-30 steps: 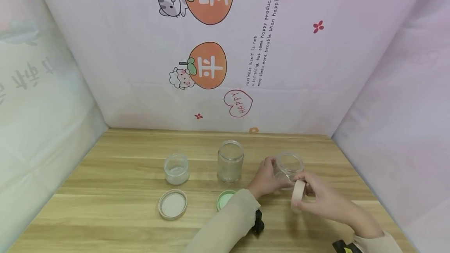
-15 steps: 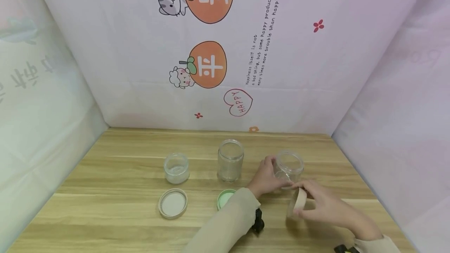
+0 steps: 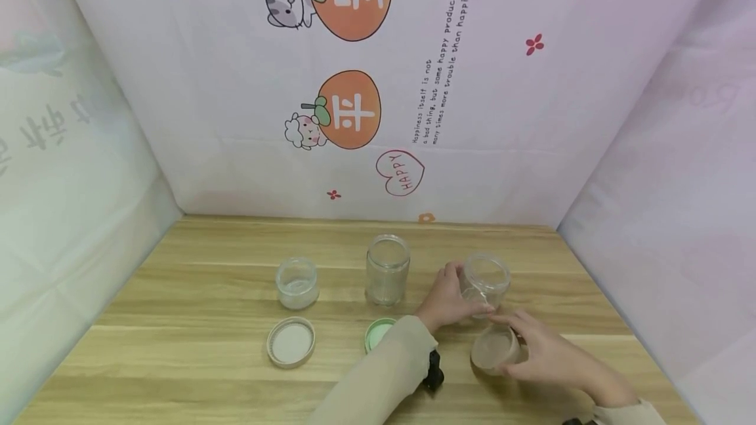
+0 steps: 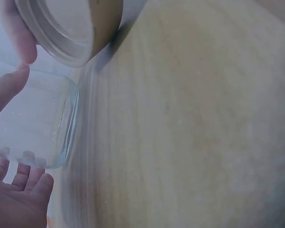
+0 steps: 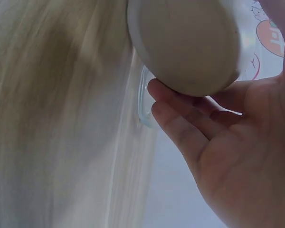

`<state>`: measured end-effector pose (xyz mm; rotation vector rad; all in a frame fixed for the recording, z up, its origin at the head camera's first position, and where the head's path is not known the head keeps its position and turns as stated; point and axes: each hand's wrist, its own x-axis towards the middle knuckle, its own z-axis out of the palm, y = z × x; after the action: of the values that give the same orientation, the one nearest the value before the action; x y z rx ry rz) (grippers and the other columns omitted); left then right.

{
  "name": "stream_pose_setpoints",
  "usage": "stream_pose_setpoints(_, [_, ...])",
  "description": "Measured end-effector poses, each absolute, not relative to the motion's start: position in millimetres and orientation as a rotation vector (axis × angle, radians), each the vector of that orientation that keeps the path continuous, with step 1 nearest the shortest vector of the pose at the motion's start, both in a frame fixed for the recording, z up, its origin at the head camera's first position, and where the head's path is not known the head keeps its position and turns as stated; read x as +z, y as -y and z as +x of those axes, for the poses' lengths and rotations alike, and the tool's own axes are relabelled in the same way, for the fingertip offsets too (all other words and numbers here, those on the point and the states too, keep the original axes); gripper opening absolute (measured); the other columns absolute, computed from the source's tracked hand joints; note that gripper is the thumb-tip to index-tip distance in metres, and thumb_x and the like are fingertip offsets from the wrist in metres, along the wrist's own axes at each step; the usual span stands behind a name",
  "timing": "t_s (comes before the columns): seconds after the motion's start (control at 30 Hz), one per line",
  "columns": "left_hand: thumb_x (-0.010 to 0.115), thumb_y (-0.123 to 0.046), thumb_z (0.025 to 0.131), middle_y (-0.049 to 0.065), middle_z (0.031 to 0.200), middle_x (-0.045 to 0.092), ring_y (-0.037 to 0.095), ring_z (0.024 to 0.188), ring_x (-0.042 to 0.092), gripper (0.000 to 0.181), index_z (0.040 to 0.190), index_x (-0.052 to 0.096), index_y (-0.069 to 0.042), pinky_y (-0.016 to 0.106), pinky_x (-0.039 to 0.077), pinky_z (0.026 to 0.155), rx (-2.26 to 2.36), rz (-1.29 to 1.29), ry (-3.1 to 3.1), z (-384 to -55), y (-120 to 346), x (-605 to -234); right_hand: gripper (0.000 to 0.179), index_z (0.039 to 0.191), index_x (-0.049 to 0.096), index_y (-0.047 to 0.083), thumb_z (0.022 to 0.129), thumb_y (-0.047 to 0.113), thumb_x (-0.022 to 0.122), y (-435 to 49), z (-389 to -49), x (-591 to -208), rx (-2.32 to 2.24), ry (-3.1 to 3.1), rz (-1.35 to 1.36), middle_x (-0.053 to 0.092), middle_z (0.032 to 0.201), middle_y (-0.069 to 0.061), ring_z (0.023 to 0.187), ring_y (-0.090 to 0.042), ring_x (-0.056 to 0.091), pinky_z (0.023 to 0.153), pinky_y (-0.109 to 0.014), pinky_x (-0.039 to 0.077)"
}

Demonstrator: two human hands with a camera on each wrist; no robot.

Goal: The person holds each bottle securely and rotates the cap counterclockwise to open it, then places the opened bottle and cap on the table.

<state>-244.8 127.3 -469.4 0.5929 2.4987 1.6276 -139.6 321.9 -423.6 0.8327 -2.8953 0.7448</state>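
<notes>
My left hand (image 3: 445,299) grips a clear glass jar (image 3: 490,274) at the right of the table, with the thumb in front and the fingers along its left side. The jar stands upright and its mouth is uncovered. Just in front of it, my right hand (image 3: 552,354) holds a beige round lid (image 3: 493,350) by the edge, thumb and fingers on opposite sides. That lid is tilted, low over the wood. Its hollow inside (image 4: 69,21) shows in the left wrist view, its flat face (image 5: 190,45) in the right wrist view.
To the left stand a taller open glass jar (image 3: 386,274) and a short open glass jar (image 3: 296,286). Before them lie a green lid (image 3: 378,333), partly hidden by my left sleeve (image 3: 378,372), and another beige lid (image 3: 290,343). A printed cloth (image 3: 248,149) closes off the back.
My right hand has lowered the lid slightly toward me and turned it from nearly edge-on to showing a broad round face. The left hand and its jar have stayed in place.
</notes>
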Motion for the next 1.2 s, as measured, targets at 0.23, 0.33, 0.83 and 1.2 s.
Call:
stream_pose_setpoints(0.23, [0.093, -0.043, 0.068, 0.004, 0.13, 0.051, 0.012, 0.114, 0.051, 0.097, 0.144, 0.041, -0.011, 0.034, 0.046, 0.099, 1.648, 0.573, -2.474, -244.5, -127.3, -468.7, 0.08, 0.136, 0.057, 0.004, 0.07, 0.039, 0.089, -329.0, -138.3, -427.4, 0.665, 2.898, 0.877, 0.054, 0.123, 0.002, 0.109, -0.019, 0.057, 0.084, -0.044, 0.054])
stream_pose_setpoints(0.33, [0.093, -0.044, 0.067, 0.003, 0.129, 0.051, 0.012, 0.114, 0.051, 0.098, 0.144, 0.041, -0.011, 0.033, 0.045, 0.099, 1.653, 0.571, -2.473, -245.1, -127.7, -468.8, 0.083, 0.136, 0.057, 0.003, 0.068, 0.038, 0.09, -331.8, -139.3, -429.7, 0.659, 2.889, 0.896, 0.054, 0.121, 0.001, 0.106, -0.017, 0.057, 0.082, -0.041, 0.054])
stream_pose_setpoints(0.83, [0.094, -0.044, 0.066, -0.001, 0.127, 0.05, 0.01, 0.114, 0.05, 0.098, 0.142, 0.042, -0.012, 0.031, 0.045, 0.099, 1.64, 0.553, -2.501, -245.5, -128.1, -469.4, 0.088, 0.138, 0.054, 0.005, 0.068, 0.042, 0.091, -337.0, -140.9, -443.3, 0.646, 2.926, 0.903, 0.054, 0.122, -0.005, 0.102, -0.018, 0.054, 0.075, -0.032, 0.051])
stream_pose_setpoints(1.2, [0.092, -0.049, 0.067, 0.0, 0.132, 0.046, 0.011, 0.118, 0.048, 0.099, 0.144, 0.039, -0.014, 0.031, 0.044, 0.101, 1.588, 0.544, -2.533, -244.1, -127.7, -469.0, 0.054, 0.134, 0.055, 0.002, 0.094, 0.033, 0.072, -333.3, -143.4, -431.4, 0.809, 2.927, 0.819, 0.061, 0.122, -0.01, 0.103, -0.031, 0.061, 0.078, -0.047, 0.055])
